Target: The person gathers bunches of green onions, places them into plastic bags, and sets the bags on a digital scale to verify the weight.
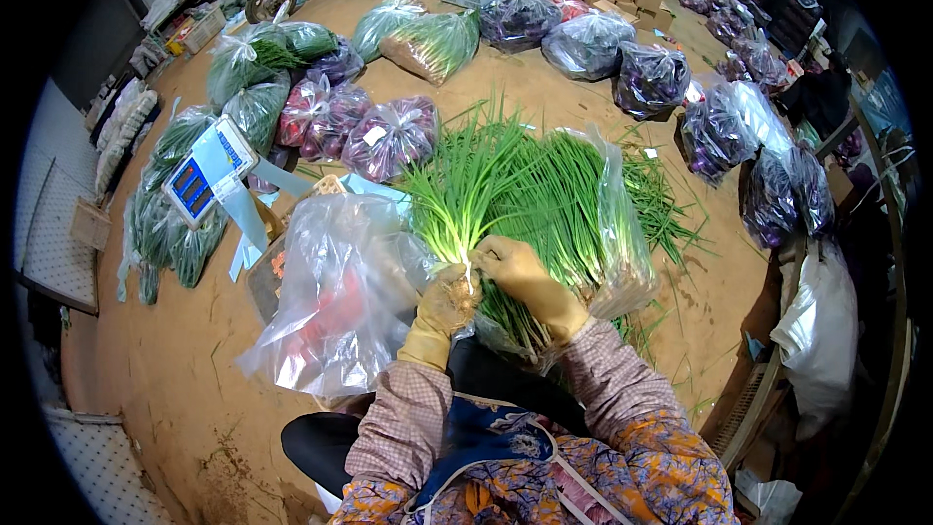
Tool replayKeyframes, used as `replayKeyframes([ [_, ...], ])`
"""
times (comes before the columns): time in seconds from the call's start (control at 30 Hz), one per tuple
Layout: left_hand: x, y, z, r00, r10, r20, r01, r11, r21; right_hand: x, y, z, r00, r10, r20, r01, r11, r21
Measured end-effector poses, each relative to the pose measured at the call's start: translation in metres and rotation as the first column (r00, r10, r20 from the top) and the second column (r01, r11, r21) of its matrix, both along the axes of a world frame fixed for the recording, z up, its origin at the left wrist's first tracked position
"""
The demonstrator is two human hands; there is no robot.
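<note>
A bunch of green onions (505, 196) is clasped at its white root ends by both gloved hands, left hand (445, 303) and right hand (520, 270) clenched together, so the stalks are kept gathered. Beside the left grip an open clear bag (335, 292) is slumped; beyond the grips, bagged vegetables (389, 136) crowd the floor (175, 369), with a scale (209, 172) beyond the clear bag.

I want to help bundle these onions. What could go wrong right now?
The green onions fan loosely from both gloved hands, left hand and right hand, so some stalks might slip onto the dusty floor. The clear bag beside them could snag, and tight squeezing might bruise the white ends.
</note>
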State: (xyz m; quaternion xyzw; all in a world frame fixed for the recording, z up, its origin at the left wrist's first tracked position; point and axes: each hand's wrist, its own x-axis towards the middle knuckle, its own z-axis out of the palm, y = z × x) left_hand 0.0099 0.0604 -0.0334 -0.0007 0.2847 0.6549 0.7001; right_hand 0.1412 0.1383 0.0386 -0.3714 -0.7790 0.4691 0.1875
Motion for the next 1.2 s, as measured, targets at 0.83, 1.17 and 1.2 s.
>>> replayKeyframes([
  [0.83, 0.002, 0.0, -0.01, 0.98, -0.177, -0.094, 0.181, 0.983, 0.037, 0.019, 0.066, 0.015, 0.97, -0.196, 0.141, 0.151, 0.948, 0.279],
  [1.17, 0.003, 0.0, -0.007, 0.971, -0.2, -0.132, 0.202, 0.979, 0.004, 0.016, 0.062, 0.013, 0.965, -0.231, 0.123, 0.185, 0.935, 0.303],
  [1.2, 0.004, 0.0, -0.008, 0.97, -0.189, -0.153, 0.19, 0.982, -0.007, 0.015, 0.062, 0.014, 0.967, -0.222, 0.122, 0.178, 0.939, 0.295],
])
